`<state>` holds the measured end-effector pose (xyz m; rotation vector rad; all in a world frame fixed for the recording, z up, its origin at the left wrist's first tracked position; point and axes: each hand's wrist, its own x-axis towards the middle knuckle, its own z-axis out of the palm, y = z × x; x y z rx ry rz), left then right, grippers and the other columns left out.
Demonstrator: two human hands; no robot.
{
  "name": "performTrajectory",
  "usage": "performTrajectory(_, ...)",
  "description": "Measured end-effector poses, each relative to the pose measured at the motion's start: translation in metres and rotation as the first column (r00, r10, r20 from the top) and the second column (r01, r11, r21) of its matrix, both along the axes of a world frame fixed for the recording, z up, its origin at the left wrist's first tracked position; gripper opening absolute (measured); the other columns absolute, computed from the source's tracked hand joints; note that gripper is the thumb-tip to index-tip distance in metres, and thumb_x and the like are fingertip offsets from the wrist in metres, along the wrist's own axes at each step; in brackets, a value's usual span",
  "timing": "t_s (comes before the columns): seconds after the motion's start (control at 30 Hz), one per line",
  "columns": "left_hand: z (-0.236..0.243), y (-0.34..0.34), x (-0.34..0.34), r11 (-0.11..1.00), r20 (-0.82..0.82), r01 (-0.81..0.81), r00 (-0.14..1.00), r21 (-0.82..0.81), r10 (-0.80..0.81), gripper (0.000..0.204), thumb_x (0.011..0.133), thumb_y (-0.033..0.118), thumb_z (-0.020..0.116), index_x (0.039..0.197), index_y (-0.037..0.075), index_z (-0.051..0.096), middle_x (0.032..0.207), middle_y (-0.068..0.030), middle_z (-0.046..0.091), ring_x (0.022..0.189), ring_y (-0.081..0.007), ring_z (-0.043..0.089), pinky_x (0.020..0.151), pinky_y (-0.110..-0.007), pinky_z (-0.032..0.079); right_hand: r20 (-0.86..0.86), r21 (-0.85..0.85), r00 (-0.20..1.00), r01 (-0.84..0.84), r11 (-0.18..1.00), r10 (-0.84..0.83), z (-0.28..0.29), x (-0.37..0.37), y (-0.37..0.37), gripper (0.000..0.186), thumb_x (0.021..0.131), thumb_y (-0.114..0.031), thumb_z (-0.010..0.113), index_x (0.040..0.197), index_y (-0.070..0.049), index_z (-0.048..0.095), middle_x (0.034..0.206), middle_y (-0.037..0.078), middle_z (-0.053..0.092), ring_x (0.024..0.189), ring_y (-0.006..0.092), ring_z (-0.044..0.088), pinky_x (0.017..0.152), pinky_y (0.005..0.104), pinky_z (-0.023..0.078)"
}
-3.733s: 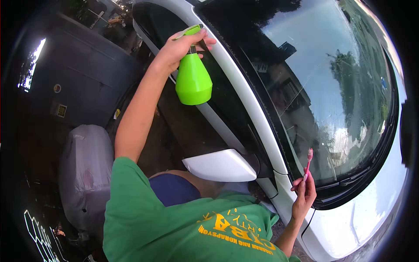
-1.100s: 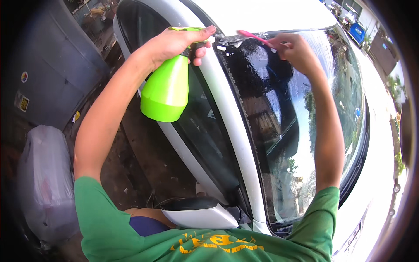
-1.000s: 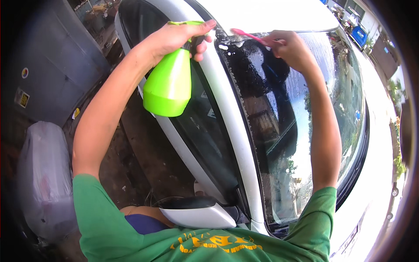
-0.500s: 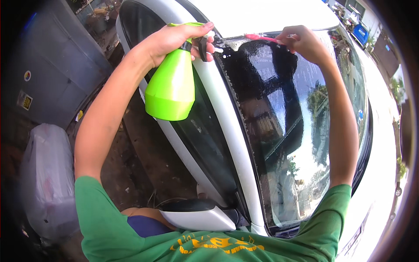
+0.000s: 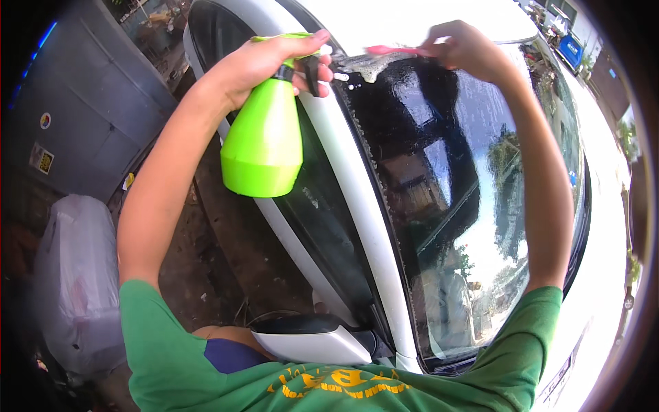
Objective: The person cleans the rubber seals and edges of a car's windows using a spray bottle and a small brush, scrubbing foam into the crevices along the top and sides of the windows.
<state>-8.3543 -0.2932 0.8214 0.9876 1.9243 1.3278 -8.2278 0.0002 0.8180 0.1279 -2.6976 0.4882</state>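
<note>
Outdoors in bright sun, a white car [image 5: 371, 226] filled the middle of the view, with bare dirt ground beside it, a grey metal cabinet [image 5: 89, 123] to the far left and one pale plastic-wrapped bundle [image 5: 75, 281] at the lower left. The windscreen [image 5: 460, 226] lay ahead and to the right of the person, its long edge running along the white pillar from the side mirror [image 5: 312, 340] near the chest up to the roof line, wet and speckled, with foam at its top corner. Both arms were stretched up toward that top corner. The left hand [image 5: 264, 62] was clamped round the neck of one bright green spray bottle [image 5: 264, 144], body hanging down over the side window, nozzle aimed at the glass just beside the pillar. The right hand [image 5: 467, 51] was closed on one slim pink tool [image 5: 395, 50], lying roughly crosswise along the top edge of the glass, its tip at the foam. The hands were apart, the pillar between them, and the right was the nearer to the glass
</note>
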Motion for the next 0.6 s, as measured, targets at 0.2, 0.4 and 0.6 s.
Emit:
performTrajectory(0.2,-0.010,-0.010,0.000,0.998,0.106,-0.008,0.994,0.069,0.000,0.041,0.093,0.049,0.055,0.100,0.009,0.060,0.089,-0.0006,0.065,0.081,-0.0131,0.069,0.051,-0.016,0.038,-0.032,0.153,0.999,-0.009,0.988,0.014,-0.001,-0.011,-0.046,0.016,0.090,-0.020,0.065,0.094,-0.005,0.069,0.062,0.006,0.060,0.054,0.0113,0.053,0.052,0.0295,0.042)
performTrajectory(0.4,-0.008,-0.034,0.011,1.000,0.117,-0.003,0.993,-0.002,0.003,0.043,0.092,0.050,0.056,0.099,0.008,0.062,0.088,-0.0024,0.066,0.079,-0.0122,0.068,0.053,-0.017,0.041,0.124,0.067,0.978,0.160,0.985,-0.168,0.003,0.001,0.027,0.012,0.090,-0.014,0.063,0.089,-0.003,0.068,0.063,0.005,0.062,0.055,0.0113,0.055,0.051,0.0284,0.043)
performTrajectory(0.6,-0.006,-0.026,0.033,0.997,0.071,0.036,0.997,-0.069,-0.031,0.044,0.093,0.050,0.054,0.101,0.007,0.062,0.086,-0.0024,0.067,0.078,-0.0106,0.067,0.053,-0.017,0.040,0.096,0.153,0.928,0.344,0.926,-0.361,-0.009,-0.047,0.032,0.010,0.088,-0.011,0.061,0.089,-0.004,0.067,0.062,0.008,0.062,0.055,0.0132,0.056,0.052,0.0297,0.044)
